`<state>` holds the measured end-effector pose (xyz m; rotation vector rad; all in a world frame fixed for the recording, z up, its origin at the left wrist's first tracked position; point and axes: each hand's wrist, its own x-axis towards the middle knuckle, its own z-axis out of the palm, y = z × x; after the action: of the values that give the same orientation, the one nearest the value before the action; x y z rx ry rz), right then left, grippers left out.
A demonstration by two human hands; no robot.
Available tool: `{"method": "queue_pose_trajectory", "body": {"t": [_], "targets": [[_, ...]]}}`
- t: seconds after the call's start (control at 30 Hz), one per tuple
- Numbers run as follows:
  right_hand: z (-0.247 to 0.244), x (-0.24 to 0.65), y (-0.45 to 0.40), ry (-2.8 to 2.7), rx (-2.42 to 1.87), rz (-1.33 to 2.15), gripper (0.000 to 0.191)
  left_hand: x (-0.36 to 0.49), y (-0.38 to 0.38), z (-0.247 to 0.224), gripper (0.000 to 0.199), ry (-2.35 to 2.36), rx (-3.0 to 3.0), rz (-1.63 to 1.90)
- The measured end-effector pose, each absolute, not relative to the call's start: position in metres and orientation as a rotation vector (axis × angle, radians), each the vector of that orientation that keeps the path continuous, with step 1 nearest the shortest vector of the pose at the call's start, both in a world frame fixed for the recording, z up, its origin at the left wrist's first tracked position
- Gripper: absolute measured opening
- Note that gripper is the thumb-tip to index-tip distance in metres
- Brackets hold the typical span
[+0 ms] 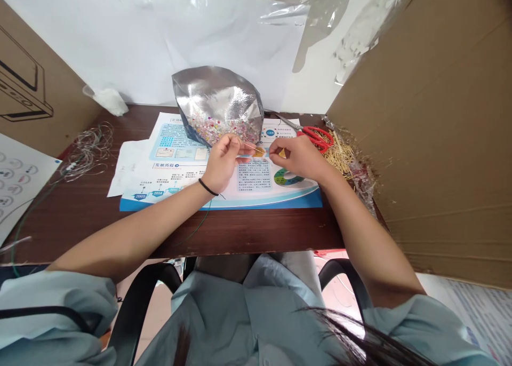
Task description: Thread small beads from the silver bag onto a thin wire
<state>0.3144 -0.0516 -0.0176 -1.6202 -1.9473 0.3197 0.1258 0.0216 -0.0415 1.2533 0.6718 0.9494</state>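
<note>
My left hand (224, 160) is closed, thumb against the fingers, pinching a thin needle-like wire (252, 146) that points to the right. Just beyond its tip, my right hand (294, 155) has thumb and forefinger pressed together; whatever lies between them is too small to make out. Behind both hands stands a silver foil bag (218, 94), its mouth wide and many small coloured beads (224, 128) inside. A dark green thread (204, 222) hangs below my left wrist. Under the hands lies a printed blue-and-white sheet (184, 168).
Red-handled scissors (318, 137) lie at the right, by a heap of thin gold sticks (340, 155) and crumpled clear plastic (364, 187). A tangle of clear thread (88, 150) rests on the left of the brown table (240, 230). Cardboard walls (444, 131) flank both sides.
</note>
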Motion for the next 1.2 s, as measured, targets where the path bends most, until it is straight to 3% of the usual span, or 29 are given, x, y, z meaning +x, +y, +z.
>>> {"method": "queue_pose_trajectory", "body": {"t": [0.27,0.83,1.2], "targets": [[-0.019,0.318,-0.049,-2.074,-1.654,0.384,0.013,0.122,0.024,-0.035,0.02,0.735,1.124,0.928],[-0.003,0.321,-0.055,-2.129,-1.787,0.533,0.011,0.124,0.022,-0.04,0.031,0.548,1.088,0.79],[-0.011,0.328,-0.052,-2.154,-1.67,0.557,0.026,0.12,0.025,-0.044,0.037,0.464,1.24,0.582]]}}
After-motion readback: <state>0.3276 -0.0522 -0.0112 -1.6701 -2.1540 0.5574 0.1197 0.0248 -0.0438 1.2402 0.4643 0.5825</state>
